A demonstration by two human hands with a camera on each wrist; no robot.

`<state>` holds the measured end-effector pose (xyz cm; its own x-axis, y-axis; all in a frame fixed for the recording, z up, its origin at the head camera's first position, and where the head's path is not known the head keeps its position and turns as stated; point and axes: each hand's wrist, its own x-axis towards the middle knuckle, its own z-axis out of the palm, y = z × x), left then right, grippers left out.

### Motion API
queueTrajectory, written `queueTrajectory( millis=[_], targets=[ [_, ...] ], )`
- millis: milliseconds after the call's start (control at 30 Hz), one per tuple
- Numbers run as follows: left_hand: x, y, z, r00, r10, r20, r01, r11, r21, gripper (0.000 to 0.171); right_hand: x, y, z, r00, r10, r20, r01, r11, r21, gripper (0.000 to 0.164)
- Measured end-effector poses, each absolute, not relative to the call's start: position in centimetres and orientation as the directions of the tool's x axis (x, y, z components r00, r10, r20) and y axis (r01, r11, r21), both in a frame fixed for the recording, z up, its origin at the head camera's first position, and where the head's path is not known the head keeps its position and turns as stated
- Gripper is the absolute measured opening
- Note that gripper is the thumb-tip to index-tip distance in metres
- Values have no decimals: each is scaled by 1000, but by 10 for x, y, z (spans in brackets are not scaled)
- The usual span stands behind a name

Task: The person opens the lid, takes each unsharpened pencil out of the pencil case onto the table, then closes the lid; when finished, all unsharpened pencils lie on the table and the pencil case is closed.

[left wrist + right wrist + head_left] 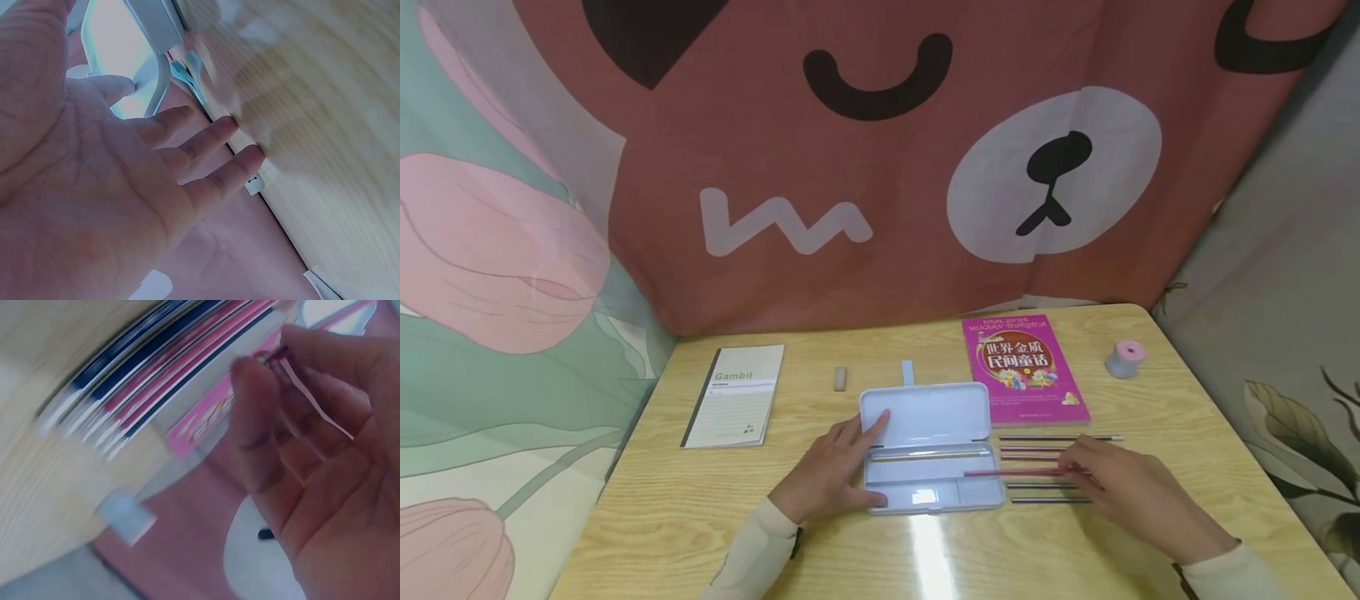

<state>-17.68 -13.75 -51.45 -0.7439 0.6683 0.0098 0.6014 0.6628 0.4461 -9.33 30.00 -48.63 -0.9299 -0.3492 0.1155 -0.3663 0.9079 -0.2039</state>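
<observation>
A light blue pencil case (pixel 987 495) lies open on the table, its lid (pixel 936 414) tipped back. One yellowish pencil (pixel 925 456) lies in its rear compartment. My left hand (pixel 831 472) steadies the case, index finger against the lid and thumb at the front left corner. In the left wrist view, the other fingers (pixel 219 178) stretch out past the case. My right hand (pixel 1123 487) pinches a red pencil (pixel 1011 473) between thumb and fingertips. That pencil's left end reaches over the case's right part. Several dark and red pencils (pixel 1037 437) lie side by side below the right hand.
A pink storybook (pixel 1026 375) lies behind the pencils. The pink-topped small container (pixel 1126 359) stands at the right rear. A white notebook (pixel 735 396) lies at the left, and a small eraser-like block (pixel 840 379) behind the case. A printed curtain (pixel 820 167) hangs behind the table.
</observation>
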Motion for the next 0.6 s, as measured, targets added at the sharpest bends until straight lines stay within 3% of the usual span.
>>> queueTrajectory(
  millis=[133,367,600],
  targets=[
    [-177,-138,-515,-744,668,9,599,662,450,117,-82,324,-487,-946,-318,66,-325,925,-196,24],
    [-178,-139,-516,-743,669,12,604,663,442,117,-72,348,-489,-963,-210,-169,-174,964,-202,20],
    [-177,-138,-516,-744,668,9,601,664,445,117,-68,352,-498,-961,-198,-193,-160,967,-199,23]
  ],
)
